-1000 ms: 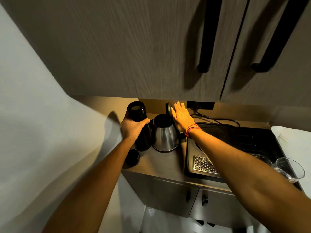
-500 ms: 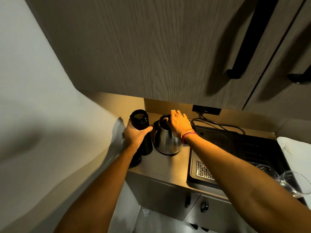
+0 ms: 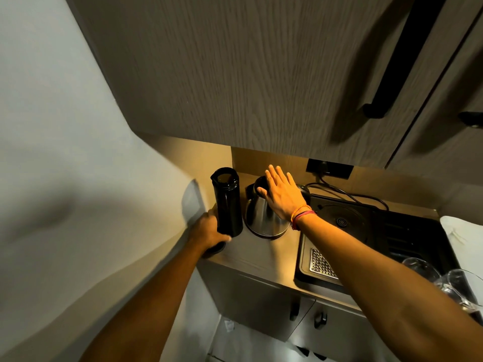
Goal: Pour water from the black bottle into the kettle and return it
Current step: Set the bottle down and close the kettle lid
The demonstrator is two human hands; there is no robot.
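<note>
The black bottle (image 3: 226,202) stands upright on the counter with its mouth uncapped. My left hand (image 3: 207,229) is curled around its base from the left. A dark round cap (image 3: 215,249) lies on the counter just below that hand, partly hidden by it. The steel kettle (image 3: 262,218) stands right of the bottle, its black lid (image 3: 260,184) down. My right hand (image 3: 283,195) lies flat on the lid with the fingers spread, holding nothing.
A black tray (image 3: 386,231) with a metal drain grid (image 3: 322,265) sits to the right of the kettle, with clear glasses (image 3: 460,283) at its right end. Cables run to a wall socket (image 3: 329,168). Overhead cabinets (image 3: 261,74) hang low above the counter (image 3: 269,254).
The kettle lid stood open and is now down under my flat right hand. My left hand slid from the bottle's middle down to its base. The view tilted upward.
</note>
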